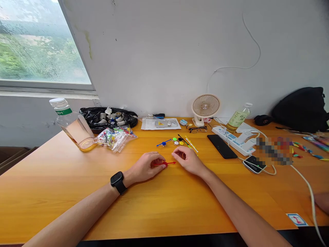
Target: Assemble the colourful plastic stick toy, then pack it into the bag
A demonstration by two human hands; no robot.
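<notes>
A red arrow-shaped plastic piece [171, 163] lies low over the wooden table, with a round red hub near its middle. The thumb and fingers of my left hand [144, 168] are closed on its left part, which they partly hide. My right hand [189, 160] is just to the right, thumb and fingertips curled together in a pinch, apart from the arrow tip. Whatever it holds, if anything, is too small to tell. Beyond the hands lie a blue arrow piece [163, 143], several small discs [176, 143] in green, white, yellow and black, and thin yellow sticks [191, 143].
A large bottle [74, 127] and a clear bag of parts [115, 138] stand to the left. A black bag [86, 112], a fan [205, 106] and glasses [197, 129] line the wall. Rightward are a phone [221, 146], a power strip [235, 141], a second bottle [239, 118] and cables.
</notes>
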